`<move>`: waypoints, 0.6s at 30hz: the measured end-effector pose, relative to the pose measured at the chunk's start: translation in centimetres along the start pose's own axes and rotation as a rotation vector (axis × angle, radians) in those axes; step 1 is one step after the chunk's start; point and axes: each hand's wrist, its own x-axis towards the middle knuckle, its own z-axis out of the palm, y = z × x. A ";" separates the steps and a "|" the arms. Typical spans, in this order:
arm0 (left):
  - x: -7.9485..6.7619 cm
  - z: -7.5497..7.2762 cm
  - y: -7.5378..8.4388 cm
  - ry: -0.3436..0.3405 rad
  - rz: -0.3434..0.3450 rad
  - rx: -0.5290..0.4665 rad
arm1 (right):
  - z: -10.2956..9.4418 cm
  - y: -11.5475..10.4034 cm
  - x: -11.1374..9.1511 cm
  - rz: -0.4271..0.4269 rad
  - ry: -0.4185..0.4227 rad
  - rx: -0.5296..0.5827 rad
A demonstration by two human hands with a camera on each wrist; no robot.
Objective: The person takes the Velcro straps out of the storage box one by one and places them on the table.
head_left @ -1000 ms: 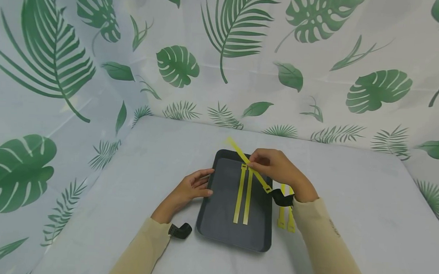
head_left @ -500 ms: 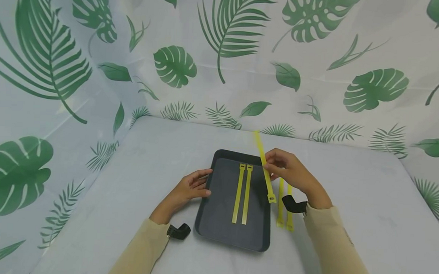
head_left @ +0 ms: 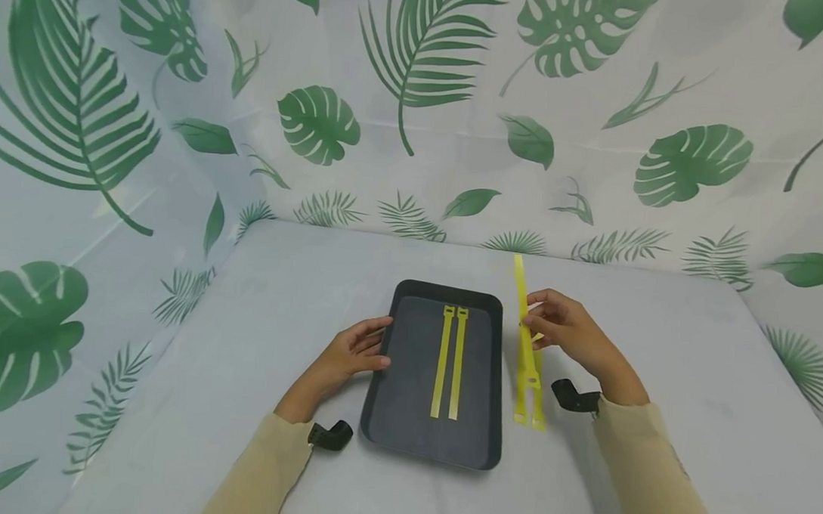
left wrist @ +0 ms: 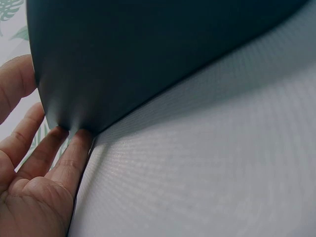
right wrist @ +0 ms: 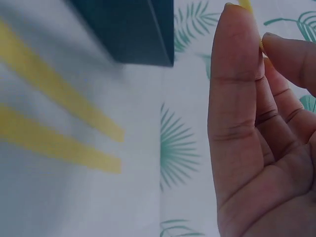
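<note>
My left hand (head_left: 336, 364) rests its fingertips and thumb against the left side of a dark grey tray (head_left: 377, 407); the left wrist view shows several fairly straight fingers (left wrist: 74, 158) touching the outer wall. Between thumb and fingertips my right hand (head_left: 575, 334) pinches a yellow cable strap (head_left: 520, 280) with a slotted head, held upright beyond the tray's right side. Beneath and behind that strap, two more yellow straps (head_left: 520, 408) lie on the table, partly covered. Inside the tray a pair of yellow straps (head_left: 440, 371) lies side by side, slotted heads at the far end.
A white cloth (head_left: 281, 283) covers the table. Leaf-printed fabric (head_left: 456, 160) hangs behind and at the left. A small black camera (head_left: 332, 436) sits on the left wrist, another black camera (head_left: 573, 396) on the right.
My right hand has carried the pinched strap from above the tray to the right, over the straps on the table, and the strap has turned more upright. The left hand stays at the tray.
</note>
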 end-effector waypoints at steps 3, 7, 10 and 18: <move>0.1 0.0 -0.1 0.004 -0.005 0.004 | -0.6 0.6 -0.7 0.039 0.012 -0.010; 0.0 0.0 0.0 0.010 -0.006 0.007 | -1.2 1.3 -1.3 0.088 0.012 -0.027; 0.0 0.1 0.1 0.013 -0.002 0.003 | -1.6 2.0 -1.8 0.147 0.014 -0.033; -0.1 0.3 0.3 0.012 -0.001 -0.013 | -2.3 4.1 -3.1 0.313 0.019 -0.002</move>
